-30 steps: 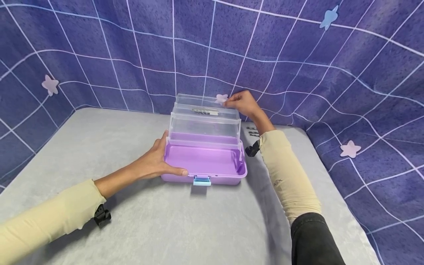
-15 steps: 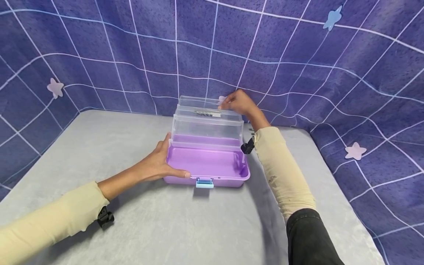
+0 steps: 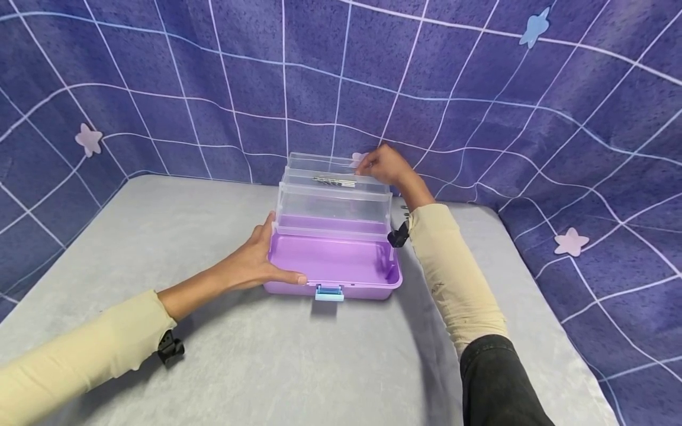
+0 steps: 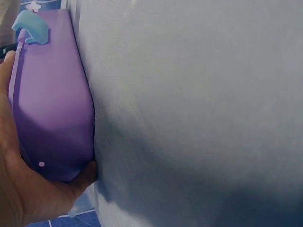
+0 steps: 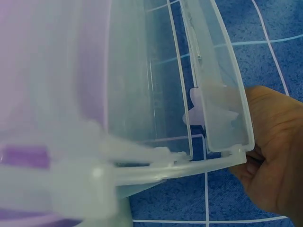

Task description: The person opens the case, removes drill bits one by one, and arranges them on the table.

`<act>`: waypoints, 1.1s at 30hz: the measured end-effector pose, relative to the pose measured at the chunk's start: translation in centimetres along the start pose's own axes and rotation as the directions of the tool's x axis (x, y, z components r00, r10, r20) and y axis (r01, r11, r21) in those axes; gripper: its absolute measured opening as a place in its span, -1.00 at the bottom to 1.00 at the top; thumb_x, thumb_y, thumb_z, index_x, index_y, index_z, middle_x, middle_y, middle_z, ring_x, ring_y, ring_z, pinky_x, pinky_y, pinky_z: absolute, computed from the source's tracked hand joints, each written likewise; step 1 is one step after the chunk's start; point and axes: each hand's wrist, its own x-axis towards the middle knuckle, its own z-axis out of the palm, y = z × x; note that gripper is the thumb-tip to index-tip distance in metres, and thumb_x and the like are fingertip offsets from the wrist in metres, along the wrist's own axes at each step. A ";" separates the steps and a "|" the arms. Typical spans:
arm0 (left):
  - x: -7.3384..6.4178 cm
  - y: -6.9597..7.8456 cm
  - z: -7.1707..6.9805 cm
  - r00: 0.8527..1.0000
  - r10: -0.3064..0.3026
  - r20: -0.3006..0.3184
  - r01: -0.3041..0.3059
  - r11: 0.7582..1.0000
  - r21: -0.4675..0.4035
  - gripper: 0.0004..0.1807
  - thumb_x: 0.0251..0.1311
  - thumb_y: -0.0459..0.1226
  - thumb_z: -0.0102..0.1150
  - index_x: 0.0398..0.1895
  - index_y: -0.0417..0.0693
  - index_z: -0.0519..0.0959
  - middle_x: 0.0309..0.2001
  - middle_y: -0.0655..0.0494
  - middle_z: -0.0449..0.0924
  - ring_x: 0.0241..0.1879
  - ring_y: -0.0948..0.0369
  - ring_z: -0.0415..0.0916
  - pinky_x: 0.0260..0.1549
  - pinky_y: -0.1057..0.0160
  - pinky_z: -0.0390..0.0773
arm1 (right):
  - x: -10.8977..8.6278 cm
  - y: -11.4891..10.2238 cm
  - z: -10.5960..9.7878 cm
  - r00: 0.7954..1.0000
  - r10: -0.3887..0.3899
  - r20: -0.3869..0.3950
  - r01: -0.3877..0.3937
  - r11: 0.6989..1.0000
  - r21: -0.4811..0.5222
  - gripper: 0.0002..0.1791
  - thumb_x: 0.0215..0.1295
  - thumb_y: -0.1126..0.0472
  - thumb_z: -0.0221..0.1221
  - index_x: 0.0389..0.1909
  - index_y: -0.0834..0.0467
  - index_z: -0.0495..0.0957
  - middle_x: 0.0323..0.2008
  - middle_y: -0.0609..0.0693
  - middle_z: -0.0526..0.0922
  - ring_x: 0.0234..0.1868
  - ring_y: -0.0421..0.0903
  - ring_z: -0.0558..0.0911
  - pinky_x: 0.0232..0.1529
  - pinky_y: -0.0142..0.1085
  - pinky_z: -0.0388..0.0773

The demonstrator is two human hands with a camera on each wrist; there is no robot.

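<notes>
A purple toolbox (image 3: 333,260) with a light blue latch (image 3: 329,293) stands on the table, its lower compartment exposed and its clear trays (image 3: 335,204) raised in steps behind. Several drill bits (image 3: 334,182) lie side by side in an upper tray. My left hand (image 3: 258,260) grips the box's left front corner, thumb along the front rim. At the trays' upper right, my right hand (image 3: 386,164) has its fingers bent, tips right beside the bits' shank ends. In the right wrist view this hand is partly behind the clear tray end (image 5: 227,118); I cannot tell whether it pinches a bit.
More drill bits (image 3: 405,210) lie on the grey tabletop (image 3: 256,361) to the right of the box, partly covered by my right forearm. A purple-blue grid-patterned curtain (image 3: 213,77) with star shapes hangs close behind the trays and along both sides.
My right hand has shifted slightly left along the upper tray toward the bits, then settled. My left hand keeps its grip on the box. The head view has shifted a little.
</notes>
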 end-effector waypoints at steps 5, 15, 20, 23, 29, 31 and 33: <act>0.0 -0.1 0.1 1.000 0.005 -0.003 -0.005 1.000 -0.012 0.91 -0.14 0.41 0.76 0.87 0.12 -0.60 0.75 -0.37 0.00 0.59 -0.30 0.37 0.60 -0.45 0.38 | 0.0 0.5 0.0 0.999 -0.047 0.019 0.047 0.999 0.003 -0.78 0.53 0.24 0.37 -0.03 0.29 0.89 0.09 0.21 0.89 0.14 0.16 0.79 0.37 -0.01 0.64; 0.0 -0.1 0.2 1.000 0.015 -0.007 -0.015 1.000 -0.020 0.90 -0.14 0.40 0.76 0.88 0.11 -0.59 0.74 -0.38 0.02 0.57 -0.30 0.39 0.58 -0.47 0.39 | -0.7 1.1 -1.3 0.996 -0.069 0.064 0.061 0.992 0.112 -0.68 0.59 0.25 0.17 0.02 0.38 0.80 0.14 0.33 0.83 0.21 0.22 0.75 0.43 0.05 0.64; 0.1 -0.1 0.0 1.000 0.026 -0.011 -0.026 0.999 -0.034 0.89 -0.14 0.37 0.78 0.88 0.12 -0.58 0.74 -0.38 0.01 0.58 -0.29 0.36 0.59 -0.48 0.37 | -1.4 1.3 -1.2 1.000 -0.003 -0.026 0.008 0.976 0.217 -0.60 0.61 0.18 0.13 0.11 0.42 0.77 0.18 0.35 0.79 0.20 0.14 0.71 0.38 -0.09 0.61; 0.1 -0.1 0.0 1.000 0.029 -0.010 -0.030 0.999 -0.034 0.90 -0.14 0.36 0.78 0.88 0.10 -0.58 0.74 -0.39 0.00 0.59 -0.29 0.35 0.59 -0.48 0.37 | -1.9 1.7 -1.1 0.997 0.046 -0.055 -0.027 0.951 0.309 -0.57 0.66 0.17 0.08 0.17 0.41 0.76 0.02 0.19 0.83 -0.01 -0.07 0.69 0.13 -0.32 0.61; 0.1 0.0 0.0 1.000 0.017 -0.004 -0.017 0.999 -0.030 0.91 -0.15 0.38 0.78 0.87 0.09 -0.59 0.75 -0.39 -0.01 0.59 -0.30 0.36 0.60 -0.46 0.37 | -2.9 2.0 -1.1 0.988 0.151 -0.007 -0.119 0.804 0.582 -0.50 0.74 0.20 -0.03 0.36 0.49 0.61 -0.74 -0.23 0.32 -0.72 -0.32 0.21 -0.63 -0.44 0.14; 0.0 0.0 0.0 1.000 0.014 -0.005 -0.015 1.000 -0.027 0.91 -0.15 0.39 0.77 0.87 0.09 -0.59 0.75 -0.39 -0.01 0.59 -0.30 0.36 0.60 -0.46 0.37 | -3.1 1.9 -1.1 0.986 0.167 0.008 -0.136 0.774 0.618 -0.47 0.73 0.19 -0.06 0.40 0.52 0.56 -0.80 -0.27 0.24 -0.76 -0.33 0.16 -0.65 -0.43 0.09; 0.0 0.0 0.0 1.000 0.014 -0.005 -0.014 1.000 -0.027 0.91 -0.15 0.38 0.77 0.87 0.09 -0.59 0.76 -0.39 -0.02 0.59 -0.30 0.35 0.60 -0.46 0.37 | -3.3 1.8 -1.0 0.984 0.179 0.013 -0.145 0.752 0.643 -0.48 0.70 0.19 -0.05 0.36 0.52 0.57 -0.82 -0.27 0.21 -0.77 -0.32 0.15 -0.64 -0.42 0.09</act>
